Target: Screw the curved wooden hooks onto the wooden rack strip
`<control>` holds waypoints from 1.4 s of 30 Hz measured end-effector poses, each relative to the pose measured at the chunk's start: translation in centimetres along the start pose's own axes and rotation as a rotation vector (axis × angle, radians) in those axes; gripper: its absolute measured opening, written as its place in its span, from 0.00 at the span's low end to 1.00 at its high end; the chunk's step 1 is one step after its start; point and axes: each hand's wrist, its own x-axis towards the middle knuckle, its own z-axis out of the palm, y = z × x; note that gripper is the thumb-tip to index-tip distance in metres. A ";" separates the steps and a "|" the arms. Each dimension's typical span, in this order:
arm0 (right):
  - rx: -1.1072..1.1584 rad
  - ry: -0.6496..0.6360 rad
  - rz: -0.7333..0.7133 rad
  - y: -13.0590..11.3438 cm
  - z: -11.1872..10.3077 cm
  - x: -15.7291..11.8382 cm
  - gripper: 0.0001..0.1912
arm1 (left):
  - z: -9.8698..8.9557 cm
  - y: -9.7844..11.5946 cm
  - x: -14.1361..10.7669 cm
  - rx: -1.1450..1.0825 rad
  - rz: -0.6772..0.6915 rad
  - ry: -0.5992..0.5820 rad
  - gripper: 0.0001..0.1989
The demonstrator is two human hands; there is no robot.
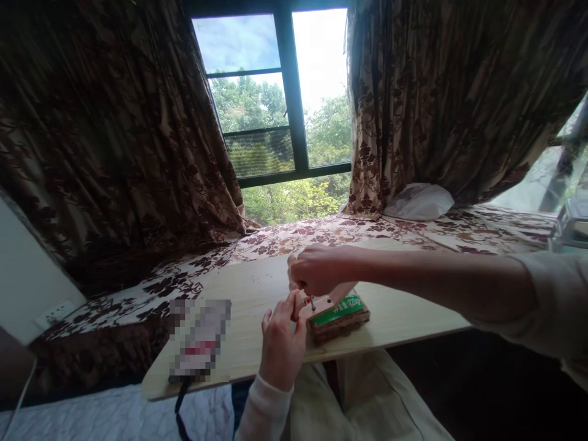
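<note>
A pale wooden piece (323, 303) with dark holes lies tilted over a flat, brown-edged block with a green label (339, 310). At its near end, the fingertips of my left hand (282, 338) are closed on the wood. My right hand (313, 269) is a fist just above, its knuckles up. Below that fist a thin metal shaft (313, 302) stands at one of the holes. Whatever my right fingers grip is hidden inside the fist, so I cannot tell its kind.
A pale wooden board (239, 294) serves as the tabletop. On its left lies a blurred-out object (202, 343) with a black strap (180, 404). Behind are a flower-patterned cloth (303, 236), a white plastic bag (420, 201), curtains and a window. A clear container (569, 226) stands far right.
</note>
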 end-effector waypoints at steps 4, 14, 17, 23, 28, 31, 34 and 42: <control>0.036 -0.044 0.126 0.7 0.3 -0.1 0.14 | -0.2 0.1 0.1 0.012 0.009 0.008 0.22; 0.036 -0.036 0.008 -0.5 -1.1 -1.3 0.13 | -0.1 0.3 0.0 0.056 0.005 0.004 0.23; 0.045 -0.019 0.005 -0.7 -0.5 -1.0 0.12 | 0.0 0.3 0.1 0.053 -0.005 -0.005 0.23; 0.078 -0.079 0.150 0.7 1.2 -0.4 0.13 | -0.2 0.5 0.3 0.050 -0.002 -0.009 0.24; 0.110 -0.089 0.126 1.4 0.3 -0.9 0.13 | -0.4 0.4 0.3 0.055 0.019 0.004 0.24; 0.117 -0.056 0.036 1.2 -0.8 -1.3 0.14 | -0.3 0.1 0.2 0.055 0.020 0.009 0.23; 0.107 -0.022 -0.020 0.8 -1.2 -1.4 0.13 | 0.0 -0.1 0.1 0.055 0.011 0.003 0.23; 0.140 0.036 0.102 1.2 1.0 -1.1 0.16 | 0.1 0.2 0.0 0.048 -0.014 0.009 0.24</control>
